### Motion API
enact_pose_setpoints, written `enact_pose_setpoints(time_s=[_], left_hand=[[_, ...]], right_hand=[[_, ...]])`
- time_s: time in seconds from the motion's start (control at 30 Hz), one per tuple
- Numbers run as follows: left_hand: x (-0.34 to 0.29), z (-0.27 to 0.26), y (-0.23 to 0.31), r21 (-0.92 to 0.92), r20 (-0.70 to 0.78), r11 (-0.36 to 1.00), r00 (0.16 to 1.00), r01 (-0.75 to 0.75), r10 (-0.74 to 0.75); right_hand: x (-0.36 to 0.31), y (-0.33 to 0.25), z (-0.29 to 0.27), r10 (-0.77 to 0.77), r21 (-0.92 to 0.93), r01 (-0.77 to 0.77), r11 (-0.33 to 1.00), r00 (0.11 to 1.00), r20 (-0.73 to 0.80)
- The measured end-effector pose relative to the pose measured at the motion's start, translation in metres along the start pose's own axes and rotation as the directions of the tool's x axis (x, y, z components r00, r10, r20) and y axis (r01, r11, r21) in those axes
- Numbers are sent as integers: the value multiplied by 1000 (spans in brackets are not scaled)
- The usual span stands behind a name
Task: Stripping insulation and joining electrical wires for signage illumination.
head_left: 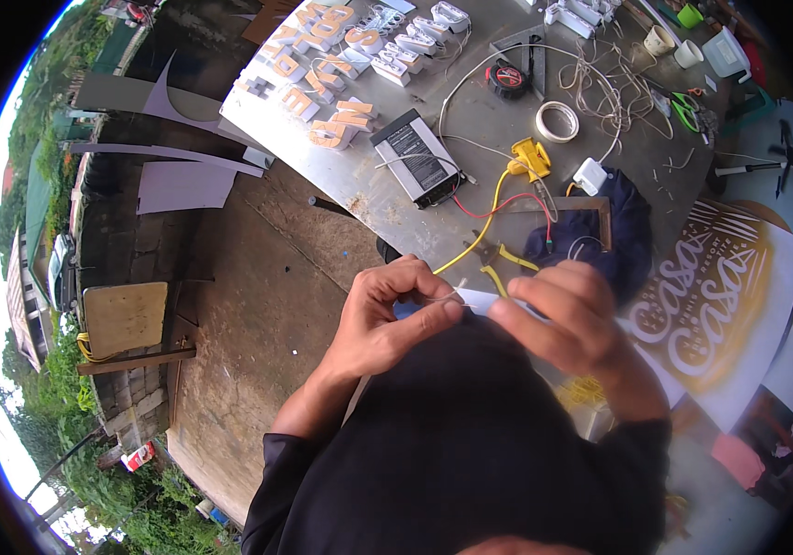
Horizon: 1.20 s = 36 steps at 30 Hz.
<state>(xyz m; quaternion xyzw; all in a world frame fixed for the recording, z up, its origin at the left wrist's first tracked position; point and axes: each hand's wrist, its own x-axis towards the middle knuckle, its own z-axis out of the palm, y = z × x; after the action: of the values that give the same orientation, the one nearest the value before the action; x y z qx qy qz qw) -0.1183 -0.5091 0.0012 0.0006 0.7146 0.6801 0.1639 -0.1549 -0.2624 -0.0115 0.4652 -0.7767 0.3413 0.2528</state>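
Note:
Thumb and forefinger of my left hand (392,314) are pinched on a thin white wire (459,289), low over the near edge of the table. My right hand (567,314) is close by on the right, its fingers curled together; what they hold, if anything, is hidden. A white piece (479,300) shows between the two hands, partly covered by them. Just beyond lie pliers with yellow handles (492,263). Behind my right hand is a dark blue cloth (632,217). A boxy power supply (415,159) with red and black leads lies farther off, near a yellow socket (530,159).
White-sided letters (345,120) cover the table's far left. A tape measure (507,80), a tape roll (556,121), a white adapter (590,176) and tangled cable (600,88) lie on the grey tabletop (378,199). Green-handled scissors (685,111) and a printed sheet (720,305) are at right.

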Motion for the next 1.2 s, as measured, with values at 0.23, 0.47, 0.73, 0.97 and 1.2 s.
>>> enact_pose_setpoints(time_s=[0.23,0.47,0.73,0.97,1.2], left_hand=[[3,4,3,-207,178,959,972,193,-157],[10,5,2,463,69,803,919,-375,389],[10,0,-4,334,26,907,964,-257,264],[4,-2,-6,-206,137,963,980,174,-147],[7,0,-4,4,80,1000,997,11,-11]], right_hand=[[1,1,1,-230,-97,239,966,968,95],[1,-4,17,258,283,-289,914,955,143],[3,-5,15,629,625,-746,230,604,489],[8,-2,5,-95,-44,98,994,994,60],[4,-3,17,33,71,-38,997,997,67]])
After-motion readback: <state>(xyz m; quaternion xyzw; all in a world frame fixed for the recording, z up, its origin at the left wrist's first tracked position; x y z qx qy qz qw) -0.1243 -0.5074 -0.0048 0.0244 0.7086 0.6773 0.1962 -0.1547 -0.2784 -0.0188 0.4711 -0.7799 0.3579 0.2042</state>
